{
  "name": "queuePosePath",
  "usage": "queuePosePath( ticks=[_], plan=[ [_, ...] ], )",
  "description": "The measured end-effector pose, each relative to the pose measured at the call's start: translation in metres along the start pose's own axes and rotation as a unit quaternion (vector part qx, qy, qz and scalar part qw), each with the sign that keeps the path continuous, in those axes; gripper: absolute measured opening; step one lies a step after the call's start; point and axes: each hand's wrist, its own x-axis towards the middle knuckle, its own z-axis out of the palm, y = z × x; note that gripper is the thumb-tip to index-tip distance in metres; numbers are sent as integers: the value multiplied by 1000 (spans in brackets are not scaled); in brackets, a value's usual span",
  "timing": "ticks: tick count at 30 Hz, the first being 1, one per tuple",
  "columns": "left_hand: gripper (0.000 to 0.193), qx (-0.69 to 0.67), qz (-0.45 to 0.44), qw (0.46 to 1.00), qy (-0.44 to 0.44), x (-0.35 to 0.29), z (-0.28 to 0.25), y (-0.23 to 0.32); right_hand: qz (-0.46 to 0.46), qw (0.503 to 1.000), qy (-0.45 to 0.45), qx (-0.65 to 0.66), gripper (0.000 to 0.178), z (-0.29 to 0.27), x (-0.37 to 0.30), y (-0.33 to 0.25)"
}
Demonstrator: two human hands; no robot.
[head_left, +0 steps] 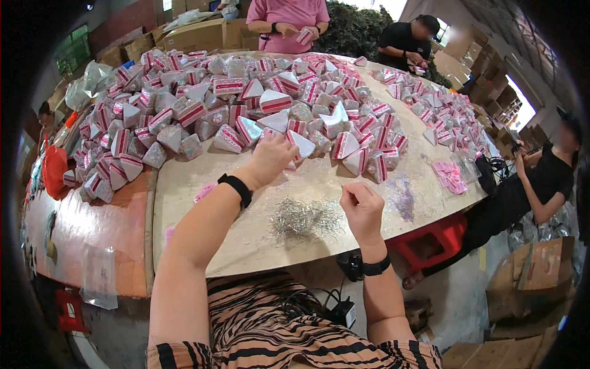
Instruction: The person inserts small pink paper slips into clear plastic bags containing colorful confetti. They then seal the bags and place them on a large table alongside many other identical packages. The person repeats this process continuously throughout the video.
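A big heap of cake-slice-shaped wedges (276,101), white and glittery with pink striped sides, covers the far half of the table. At the heap's near edge, my left hand (270,158) has its fingers bent round a white cake-slice wedge (301,146), though they partly hide the grip. Over the bare tabletop to the right, my right hand (362,208) is closed in a pinch; whatever is between the fingertips is too small to make out. Between my hands and closer to me lies a loose pile of thin silvery pins (306,220).
Pink strips (450,177) and purple glitter bits (402,198) lie to the right. A red stool (430,241) stands under the table's right edge. Two people work across the table; another sits at right. Cardboard boxes (533,270) stack at lower right; a red bag (54,171) hangs left.
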Motion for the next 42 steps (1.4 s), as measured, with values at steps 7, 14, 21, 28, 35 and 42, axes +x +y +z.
queuePosePath(
  ticks=[7, 14, 21, 28, 35, 42],
  plan=[
    [29, -529, -504, 660, 177, -41, -74, -12, 7, 997, -32, 67, 10, 17, 10, -31],
    [39, -830, -496, 142, 215, -94, -73, 5, 5, 982, -109, 157, 5, 73, 26, -67],
    [41, -846, -470, 147, 203, -113, -71, 8, -50, 982, -128, 127, 6, 102, 32, -76],
    [39, -789, -570, 145, 176, -104, -94, 21, -57, 982, -146, 103, 8, 106, 37, -78],
    [37, -783, -576, 151, 180, -106, -96, 24, -52, 981, -159, 102, 12, 111, 35, -76],
    [37, -782, -578, 187, 143, -110, -102, 24, -65, 982, -158, 80, 10, 111, 36, -75]
  ],
)
